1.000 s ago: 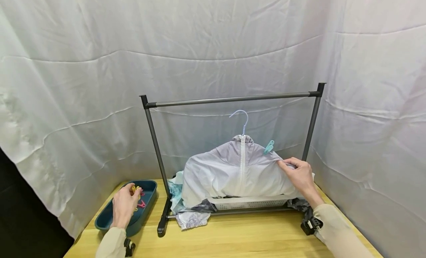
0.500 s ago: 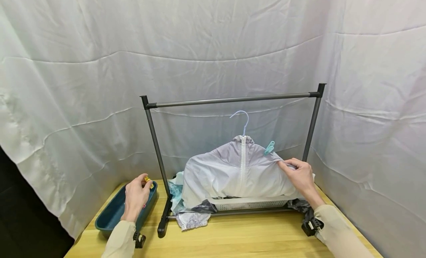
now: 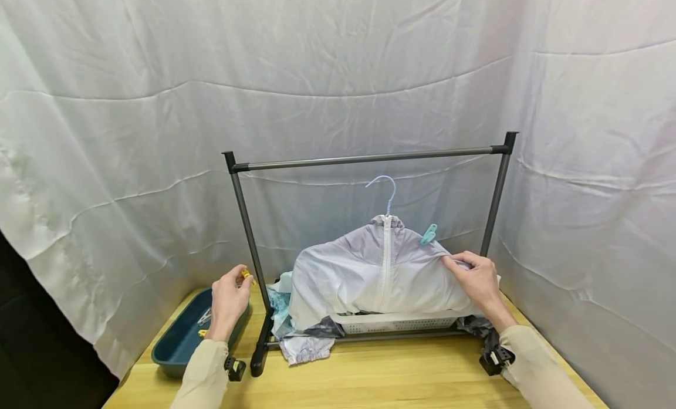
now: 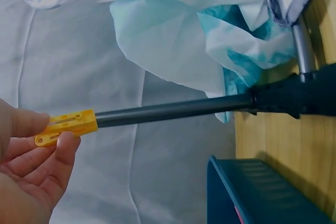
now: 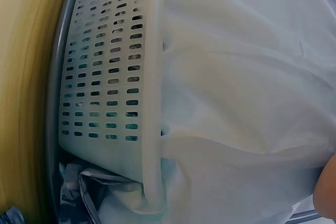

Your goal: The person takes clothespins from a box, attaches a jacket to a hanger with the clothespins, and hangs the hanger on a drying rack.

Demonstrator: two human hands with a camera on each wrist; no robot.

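My left hand (image 3: 230, 297) pinches a yellow clothespin (image 3: 246, 274) between thumb and fingers, just left of the rack's left post (image 3: 246, 226); the left wrist view shows the yellow clothespin (image 4: 67, 127) at the fingertips. A pale grey zip jacket (image 3: 369, 271) sits on a light blue hanger (image 3: 383, 192), draped over a white basket (image 3: 393, 321). My right hand (image 3: 475, 277) grips the jacket's right shoulder. A teal clothespin (image 3: 427, 234) is clipped on that shoulder near the collar. In the right wrist view the jacket (image 5: 247, 77) covers the basket (image 5: 113, 77).
A dark blue tray (image 3: 185, 338) with a few clothespins sits at the table's left edge. The grey rack's top bar (image 3: 369, 158) runs above the hanger. Crumpled clothes (image 3: 301, 341) spill beside the basket. White sheets hang close behind and on both sides.
My left hand has lifted out of the blue tray with the yellow clothespin and moved up and right toward the rack's left post. My right hand has stayed on the jacket.
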